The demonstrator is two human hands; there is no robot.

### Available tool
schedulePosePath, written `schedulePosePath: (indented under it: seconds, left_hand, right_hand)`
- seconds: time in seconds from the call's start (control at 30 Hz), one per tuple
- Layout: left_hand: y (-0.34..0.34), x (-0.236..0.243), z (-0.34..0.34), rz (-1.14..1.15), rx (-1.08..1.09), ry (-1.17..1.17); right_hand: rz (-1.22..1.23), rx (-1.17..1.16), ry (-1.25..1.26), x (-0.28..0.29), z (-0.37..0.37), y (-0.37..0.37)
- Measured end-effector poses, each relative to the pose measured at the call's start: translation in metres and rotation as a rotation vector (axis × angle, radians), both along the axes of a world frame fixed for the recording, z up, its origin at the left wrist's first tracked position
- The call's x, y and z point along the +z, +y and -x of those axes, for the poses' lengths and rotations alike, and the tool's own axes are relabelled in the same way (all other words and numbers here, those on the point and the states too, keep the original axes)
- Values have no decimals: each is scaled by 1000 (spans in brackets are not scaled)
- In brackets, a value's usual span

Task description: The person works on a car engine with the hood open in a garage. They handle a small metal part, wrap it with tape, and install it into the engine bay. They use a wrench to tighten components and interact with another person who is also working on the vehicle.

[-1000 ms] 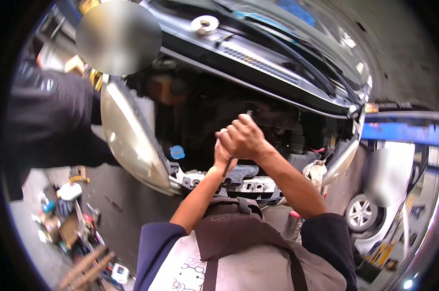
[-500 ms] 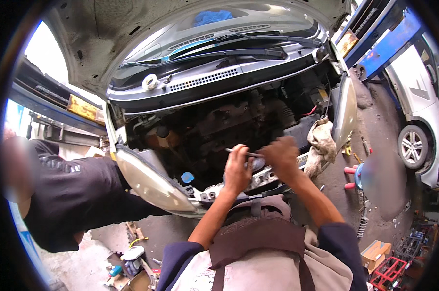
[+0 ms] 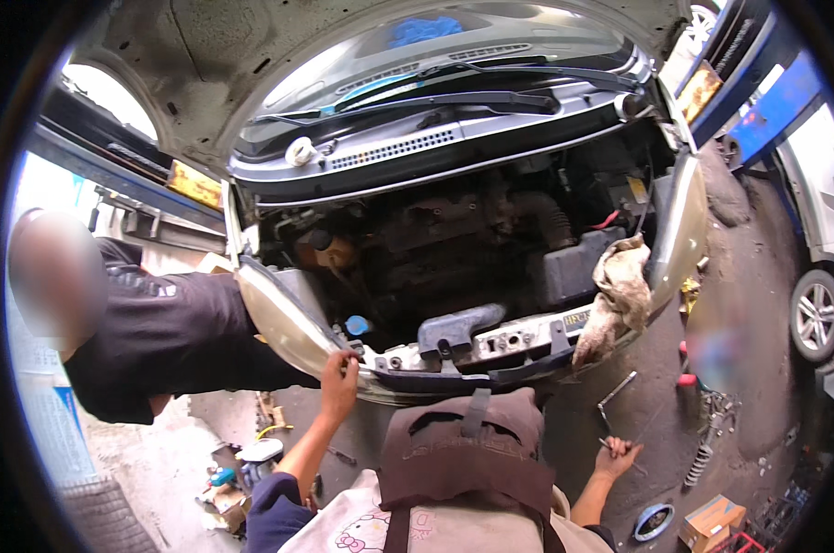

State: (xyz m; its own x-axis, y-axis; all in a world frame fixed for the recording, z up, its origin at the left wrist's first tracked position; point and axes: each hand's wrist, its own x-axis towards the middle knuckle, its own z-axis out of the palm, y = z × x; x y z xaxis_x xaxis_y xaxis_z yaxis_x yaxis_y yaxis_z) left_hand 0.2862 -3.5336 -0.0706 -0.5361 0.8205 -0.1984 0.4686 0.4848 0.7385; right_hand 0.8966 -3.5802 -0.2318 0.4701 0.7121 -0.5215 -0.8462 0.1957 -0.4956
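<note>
My left hand [image 3: 339, 380] rests at the car's front edge, its fingers laid over the inner corner of the left headlight [image 3: 292, 313]. It seems to hold nothing. Low on the right, away from the car, my right hand [image 3: 617, 456] is closed around a thin metal tool [image 3: 638, 468], whose exact kind I cannot make out. Just beyond it is a bent metal wrench-like tool [image 3: 605, 403] over the floor. Under the raised hood [image 3: 223, 55] lies the dark engine bay [image 3: 426, 249]. A grey plastic duct [image 3: 458, 327] sits on the front crossmember [image 3: 518, 343].
A dirty rag [image 3: 620, 281] drapes over the right front. Tape [image 3: 300, 151] lies below the windshield. A person in dark clothing [image 3: 177, 318] stands close at left. On the right floor are a coil spring [image 3: 699, 465], a blue round part [image 3: 654, 522] and a cardboard box [image 3: 712, 523].
My hands have parted from above the front crossmember. The left moved to the left headlight's corner; the right swung down and right with the thin metal tool. The grey duct is now uncovered.
</note>
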Motion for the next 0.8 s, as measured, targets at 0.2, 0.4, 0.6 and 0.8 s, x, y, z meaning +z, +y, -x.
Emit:
schedulePosePath:
  seconds: [0.2,0.4,0.6,0.8]
  left_hand:
    - [-52,-74,-62,11,131,-127]
    - [82,-125,-75,-199,-91,211]
    - [92,-191,34,212,-148,478]
    - [130,-228,62,264,-184,428]
  right_hand:
    - [586,-88,-7,-93,-28,-16]
    - [1225,96,-150,-149,-24,11]
    - [1340,458,-420,-195,-38,1]
    - [1237,564,-461,-196,-28,-7]
